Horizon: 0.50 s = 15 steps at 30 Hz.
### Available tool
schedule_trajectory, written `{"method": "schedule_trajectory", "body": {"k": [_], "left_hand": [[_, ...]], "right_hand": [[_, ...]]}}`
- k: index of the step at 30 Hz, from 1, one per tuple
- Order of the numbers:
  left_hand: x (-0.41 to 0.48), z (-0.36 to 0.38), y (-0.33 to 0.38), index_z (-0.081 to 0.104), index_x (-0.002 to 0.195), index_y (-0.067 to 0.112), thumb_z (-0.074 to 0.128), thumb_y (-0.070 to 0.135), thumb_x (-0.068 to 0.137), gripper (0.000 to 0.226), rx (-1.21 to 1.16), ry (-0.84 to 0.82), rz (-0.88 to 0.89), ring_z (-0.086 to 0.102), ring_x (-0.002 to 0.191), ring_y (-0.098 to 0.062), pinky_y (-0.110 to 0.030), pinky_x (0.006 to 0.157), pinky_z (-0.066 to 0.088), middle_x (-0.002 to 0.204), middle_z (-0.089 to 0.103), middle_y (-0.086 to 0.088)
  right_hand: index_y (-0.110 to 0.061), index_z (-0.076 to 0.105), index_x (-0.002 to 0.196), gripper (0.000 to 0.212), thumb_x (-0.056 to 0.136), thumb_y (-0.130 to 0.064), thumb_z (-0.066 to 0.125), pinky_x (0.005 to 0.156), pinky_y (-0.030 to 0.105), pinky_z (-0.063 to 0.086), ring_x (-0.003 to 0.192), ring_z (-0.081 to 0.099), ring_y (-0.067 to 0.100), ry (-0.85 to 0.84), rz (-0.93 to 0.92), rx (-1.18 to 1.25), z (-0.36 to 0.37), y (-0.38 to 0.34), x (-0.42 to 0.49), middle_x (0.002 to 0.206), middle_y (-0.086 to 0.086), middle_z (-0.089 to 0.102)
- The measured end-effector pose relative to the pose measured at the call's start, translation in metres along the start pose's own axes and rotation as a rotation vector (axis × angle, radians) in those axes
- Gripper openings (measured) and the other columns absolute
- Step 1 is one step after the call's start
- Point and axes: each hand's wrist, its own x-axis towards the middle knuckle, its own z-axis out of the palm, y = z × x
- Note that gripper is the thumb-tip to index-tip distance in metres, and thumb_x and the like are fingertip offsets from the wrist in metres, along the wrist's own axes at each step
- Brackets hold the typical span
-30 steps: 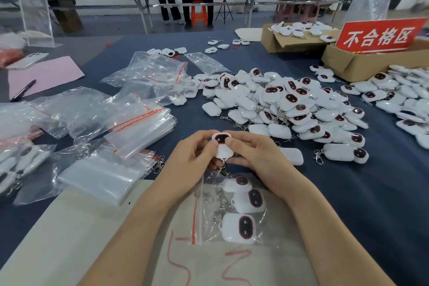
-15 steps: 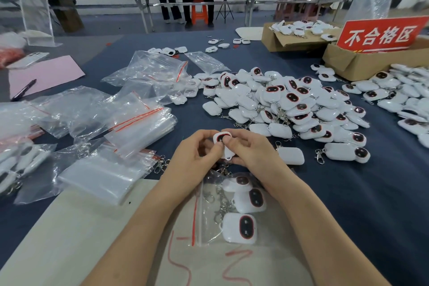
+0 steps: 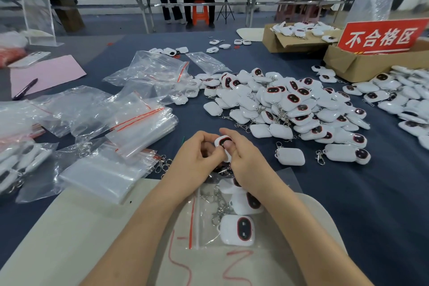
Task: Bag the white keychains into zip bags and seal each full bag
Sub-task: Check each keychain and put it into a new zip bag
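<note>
Both hands hold one white keychain [image 3: 223,143] with a dark, red-rimmed face, just above the table. My left hand [image 3: 197,160] grips its left side and my right hand [image 3: 246,160] pinches it, thumb across the face. Its metal clasp hangs hidden below the fingers. Under my wrists lies a clear zip bag [image 3: 209,220] with a red seal line, holding three keychains, the nearest one [image 3: 238,230] face up. A big heap of loose keychains [image 3: 290,104] covers the blue cloth beyond my hands.
Stacks of unused zip bags [image 3: 139,127] lie at the left, filled bags [image 3: 21,160] at the far left edge. Cardboard boxes [image 3: 362,62] with a red sign [image 3: 380,36] stand at the back right. A beige board [image 3: 69,227] lies under my forearms. Two people sit behind a far bench.
Both hands have lifted the keychain slightly and turned it between the fingers; the right thumb now lies across its face. The bag below has not moved.
</note>
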Motion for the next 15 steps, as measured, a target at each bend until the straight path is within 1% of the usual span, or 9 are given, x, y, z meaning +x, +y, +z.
{"method": "schedule_trajectory", "body": {"k": [1,3,5,7,9,10,11,12,15], "left_hand": [[0.0,0.0,0.0,0.064,0.101,0.027,0.064,0.022,0.093,0.009,0.003,-0.004,-0.009,0.06,0.068,-0.023,-0.034,0.058,0.054,0.084,0.07,-0.01],[0.001,0.0,-0.001,0.063,0.101,0.025,0.064,0.02,0.091,0.011,0.011,-0.013,-0.019,0.055,0.065,-0.013,-0.043,0.059,0.055,0.085,0.07,-0.01],[0.0,0.0,-0.002,0.062,0.1,0.025,0.064,0.019,0.09,0.012,0.023,-0.008,-0.013,0.053,0.062,-0.009,-0.047,0.062,0.055,0.084,0.071,-0.009],[-0.001,0.0,-0.003,0.062,0.099,0.028,0.064,0.02,0.089,0.012,0.033,0.008,0.016,0.051,0.06,-0.007,-0.037,0.059,0.05,0.08,0.069,-0.006],[-0.003,0.0,-0.005,0.061,0.097,0.032,0.064,0.022,0.09,0.012,0.049,0.026,0.062,0.052,0.061,-0.007,-0.024,0.058,0.044,0.076,0.066,0.0],[-0.004,0.001,-0.005,0.061,0.098,0.034,0.064,0.023,0.091,0.013,0.058,0.034,0.089,0.055,0.064,-0.008,-0.022,0.059,0.044,0.076,0.066,0.004],[-0.005,0.001,-0.006,0.061,0.1,0.035,0.065,0.023,0.093,0.014,0.062,0.045,0.12,0.06,0.069,-0.008,-0.02,0.062,0.046,0.079,0.067,0.008],[-0.006,0.002,-0.006,0.062,0.104,0.036,0.065,0.022,0.095,0.017,0.062,0.057,0.154,0.063,0.075,-0.007,-0.019,0.066,0.048,0.083,0.068,0.011],[-0.006,0.003,-0.003,0.066,0.113,0.035,0.064,0.02,0.099,0.021,0.035,0.073,0.221,0.068,0.093,-0.008,-0.018,0.077,0.052,0.098,0.07,0.016]], "right_hand": [[-0.022,0.045,0.148,0.044,0.107,-0.009,0.037,0.092,0.017,0.035,0.118,0.048,0.012,-0.007,-0.004,-0.02,0.001,0.0,0.0,0.134,0.003,0.052],[-0.022,0.044,0.148,0.045,0.106,-0.007,0.037,0.091,0.016,0.037,0.116,0.051,0.012,-0.011,-0.01,-0.033,0.002,0.0,0.0,0.133,0.003,0.051],[-0.022,0.046,0.146,0.047,0.105,-0.003,0.037,0.084,0.005,0.038,0.107,0.053,0.003,-0.003,-0.012,-0.024,0.002,-0.001,0.0,0.128,0.001,0.051],[-0.024,0.047,0.143,0.05,0.102,0.002,0.037,0.081,0.001,0.04,0.101,0.054,-0.005,-0.009,-0.011,-0.006,0.003,-0.002,-0.001,0.122,-0.001,0.05],[-0.029,0.051,0.136,0.049,0.101,0.001,0.038,0.084,0.013,0.046,0.103,0.057,0.0,-0.017,-0.027,0.024,0.002,-0.004,-0.003,0.121,0.001,0.055],[-0.033,0.053,0.129,0.044,0.102,-0.001,0.038,0.081,0.017,0.047,0.099,0.058,0.003,-0.005,-0.044,0.053,0.002,-0.005,-0.003,0.119,0.001,0.058],[-0.036,0.054,0.12,0.039,0.104,-0.004,0.039,0.077,0.017,0.047,0.094,0.059,0.002,0.021,-0.069,0.097,0.001,-0.005,-0.005,0.114,-0.001,0.062],[-0.036,0.055,0.113,0.036,0.104,-0.004,0.041,0.077,0.015,0.047,0.092,0.061,0.002,0.055,-0.101,0.157,-0.002,-0.006,-0.006,0.109,-0.004,0.065],[-0.03,0.061,0.106,0.033,0.102,0.0,0.05,0.091,0.025,0.055,0.1,0.07,0.007,0.1,-0.134,0.342,-0.008,-0.006,-0.008,0.1,-0.009,0.073]]}}
